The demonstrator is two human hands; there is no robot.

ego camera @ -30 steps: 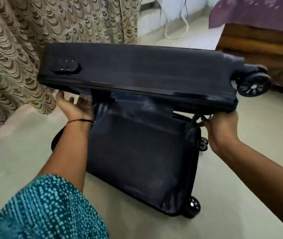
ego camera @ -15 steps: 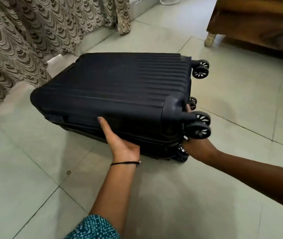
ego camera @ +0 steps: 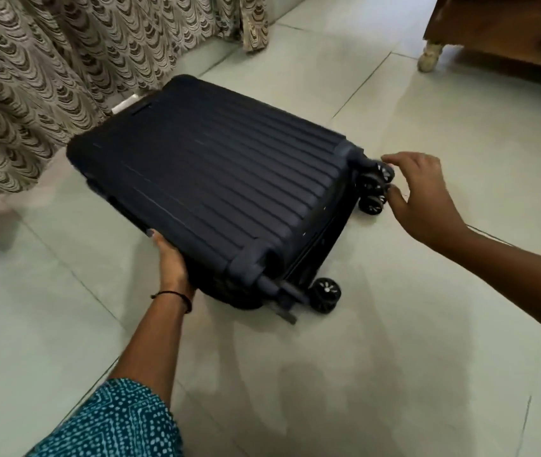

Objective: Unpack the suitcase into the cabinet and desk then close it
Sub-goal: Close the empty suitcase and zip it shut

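Note:
A dark navy ribbed hard-shell suitcase [ego camera: 216, 189] lies flat on the tiled floor with its lid down, its black wheels pointing right and toward me. My left hand [ego camera: 171, 262] presses against the near long side of the case, thumb on the edge of the lid. My right hand [ego camera: 424, 199] hovers by the far pair of wheels [ego camera: 374, 189], fingers spread, thumb almost touching a wheel and holding nothing. The suitcase's inside is hidden.
A patterned beige curtain [ego camera: 64, 61] hangs along the left and back, close to the case's far end. A wooden piece of furniture with a pale foot [ego camera: 429, 59] stands at the top right. Pale floor tiles [ego camera: 361, 357] spread around.
The lid, raised a second ago, has come down onto the base. The case has since turned on the floor, and my right hand has come off its wheel end.

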